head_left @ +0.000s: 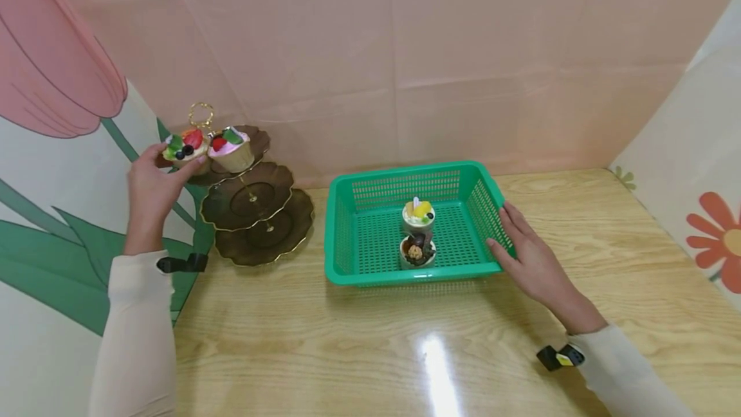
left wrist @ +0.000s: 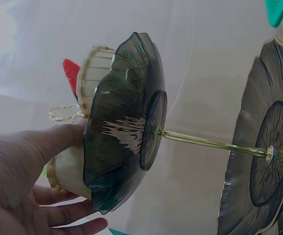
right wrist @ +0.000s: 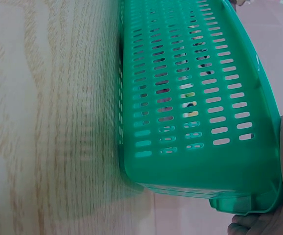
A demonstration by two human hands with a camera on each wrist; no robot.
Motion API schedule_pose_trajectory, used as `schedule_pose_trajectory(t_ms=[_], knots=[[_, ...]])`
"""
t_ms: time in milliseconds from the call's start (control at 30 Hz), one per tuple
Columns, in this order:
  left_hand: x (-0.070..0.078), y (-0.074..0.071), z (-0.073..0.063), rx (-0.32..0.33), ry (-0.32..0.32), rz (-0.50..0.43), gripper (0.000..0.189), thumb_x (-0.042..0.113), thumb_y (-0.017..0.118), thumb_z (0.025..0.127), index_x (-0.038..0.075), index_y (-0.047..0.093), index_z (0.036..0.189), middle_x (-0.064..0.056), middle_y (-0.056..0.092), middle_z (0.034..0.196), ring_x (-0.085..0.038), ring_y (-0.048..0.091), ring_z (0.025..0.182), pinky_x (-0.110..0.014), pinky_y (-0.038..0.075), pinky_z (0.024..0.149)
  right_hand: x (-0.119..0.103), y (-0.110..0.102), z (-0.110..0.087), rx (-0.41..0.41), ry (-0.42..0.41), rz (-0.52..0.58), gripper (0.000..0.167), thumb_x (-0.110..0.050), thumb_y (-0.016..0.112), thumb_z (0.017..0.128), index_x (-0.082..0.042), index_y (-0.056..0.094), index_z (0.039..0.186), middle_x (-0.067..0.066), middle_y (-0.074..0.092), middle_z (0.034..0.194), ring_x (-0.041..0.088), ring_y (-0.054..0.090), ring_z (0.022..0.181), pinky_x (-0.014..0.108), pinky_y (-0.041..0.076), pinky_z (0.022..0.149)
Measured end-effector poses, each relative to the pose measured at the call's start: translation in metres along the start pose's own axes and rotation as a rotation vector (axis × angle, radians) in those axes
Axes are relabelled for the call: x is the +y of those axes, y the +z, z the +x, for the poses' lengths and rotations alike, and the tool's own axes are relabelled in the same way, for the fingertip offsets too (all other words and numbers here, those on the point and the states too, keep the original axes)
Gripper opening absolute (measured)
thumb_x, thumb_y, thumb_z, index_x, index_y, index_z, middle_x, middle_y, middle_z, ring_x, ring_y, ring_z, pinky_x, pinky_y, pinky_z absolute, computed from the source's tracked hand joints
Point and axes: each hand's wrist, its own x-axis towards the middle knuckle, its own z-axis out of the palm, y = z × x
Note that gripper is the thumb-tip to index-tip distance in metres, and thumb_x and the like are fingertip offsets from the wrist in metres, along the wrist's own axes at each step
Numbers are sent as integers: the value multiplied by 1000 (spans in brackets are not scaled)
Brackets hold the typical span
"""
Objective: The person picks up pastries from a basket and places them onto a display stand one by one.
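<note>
My left hand [head_left: 153, 182] grips a fruit-topped cupcake [head_left: 186, 150] with strawberry and dark berries, at the top plate of a three-tier stand. Beside it on that plate sits a pink-topped cupcake [head_left: 231, 150]. From below, the left wrist view shows the top plate [left wrist: 127, 122] hiding part of both cupcakes; the thumb lies along the plate's edge. Far to the right, my right hand [head_left: 535, 262] holds the right rim of a green plastic basket [head_left: 405, 273], thumb over the inner side. Inside stand a yellow-fruit cupcake [head_left: 418, 214] and a chocolate-topped one [head_left: 417, 251].
Below the top plate, the stand has a middle plate [head_left: 246, 195] and a wider bottom plate [head_left: 269, 237], both dark with gold edges. The wooden table [head_left: 278, 340] meets a pink backdrop [head_left: 324, 69] behind. Flower-printed panels [head_left: 648, 127] rise at both sides.
</note>
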Motion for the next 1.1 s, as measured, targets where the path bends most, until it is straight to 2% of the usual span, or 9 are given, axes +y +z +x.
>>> schedule_pose_trajectory(t_ms=[167,600,900,1100], knots=[[-2,-1,1,-36,4,-2,82,55,70,90,3,48,149,-18,56,134,-29,48,115,-23,42,74,0,0,0,0,2,0,72,-36,51,107,4,20,159,17,9,168,46,21,149,68,30,107],[-6,-3,4,-127,-1,0,88,59,67,91,4,40,154,-24,52,143,-35,46,127,-30,42,81,1,1,0,-1,3,5,72,-36,50,107,3,19,159,16,8,169,46,20,149,68,29,108],[-8,-2,7,-163,2,-7,91,60,67,90,7,36,157,-22,50,140,-32,44,121,-34,42,81,2,1,0,4,1,6,72,-36,50,107,3,20,159,17,9,169,46,22,149,69,30,107],[-8,-2,7,-169,-7,-23,93,61,68,89,9,34,158,-21,48,142,-34,43,123,-36,42,83,1,1,0,4,-2,10,72,-36,51,107,3,20,159,18,10,168,46,21,149,68,28,109]])
